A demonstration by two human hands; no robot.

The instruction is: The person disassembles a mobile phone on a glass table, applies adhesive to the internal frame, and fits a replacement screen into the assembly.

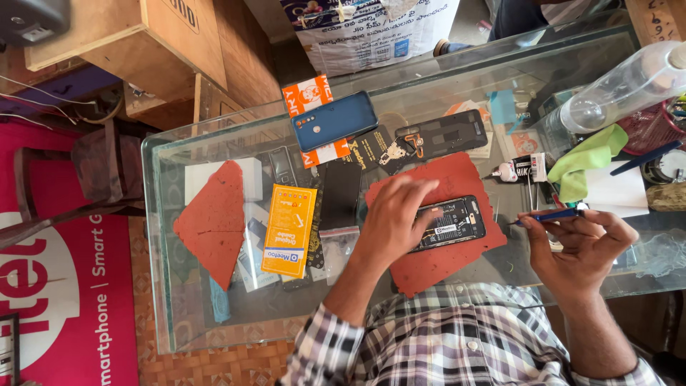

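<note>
From my remote seat I see the opened phone (451, 223) lying back-off on the red mat (457, 179), which sits on the glass counter (164, 236). My left hand (391, 218) rests flat over the phone's left end, fingers spread and pressing it down rather than closed around it. My right hand (582, 246) is off to the right of the mat, pinching a thin blue tool (550, 215) between thumb and fingertips, its point aimed toward the phone but well short of it (whether it is a driver or a pair of tweezers I cannot tell).

I judge this the work on the exposed internals, phone steadied, tool not yet on the board. The next move calls for bringing the tip across onto one small spot without the phone sliding. A blue back cover (334, 120) lies apart, farther up the counter.
</note>
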